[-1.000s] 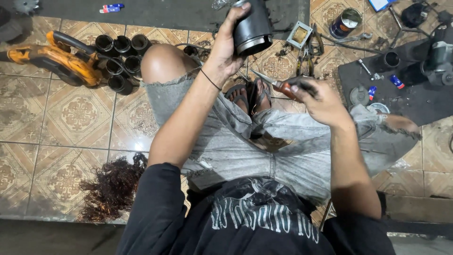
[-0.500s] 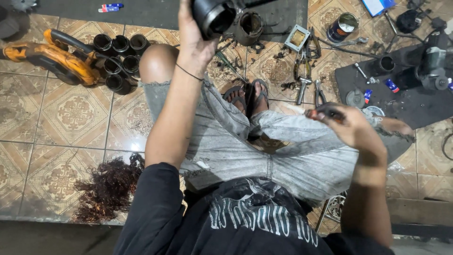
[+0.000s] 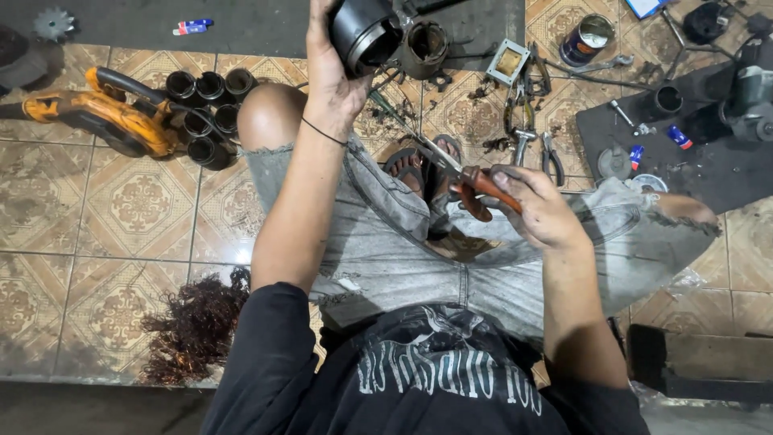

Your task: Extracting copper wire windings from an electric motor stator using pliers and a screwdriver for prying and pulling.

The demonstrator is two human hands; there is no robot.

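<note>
I sit on a tiled floor with my legs folded. My left hand [image 3: 334,76] is raised and grips a dark hollow metal cylinder [image 3: 364,34], its open end facing me. My right hand [image 3: 541,208] holds pliers with brown-red handles [image 3: 477,187] over my lap; their jaws point up and left toward the cylinder but stay short of it. A second, rusty cylinder [image 3: 425,48] stands on the floor just right of the held one.
An orange power tool [image 3: 105,117] and a cluster of black tubes [image 3: 208,113] lie at left. A tangle of copper wire [image 3: 197,326] sits near my left hip. Loose pliers [image 3: 531,141], a tin can [image 3: 586,39] and small parts on a dark mat [image 3: 684,153] lie right.
My right hand has come back in toward the middle, bringing the pliers up over my lap. My left hand has kept the cylinder raised and turned its open end toward me.
</note>
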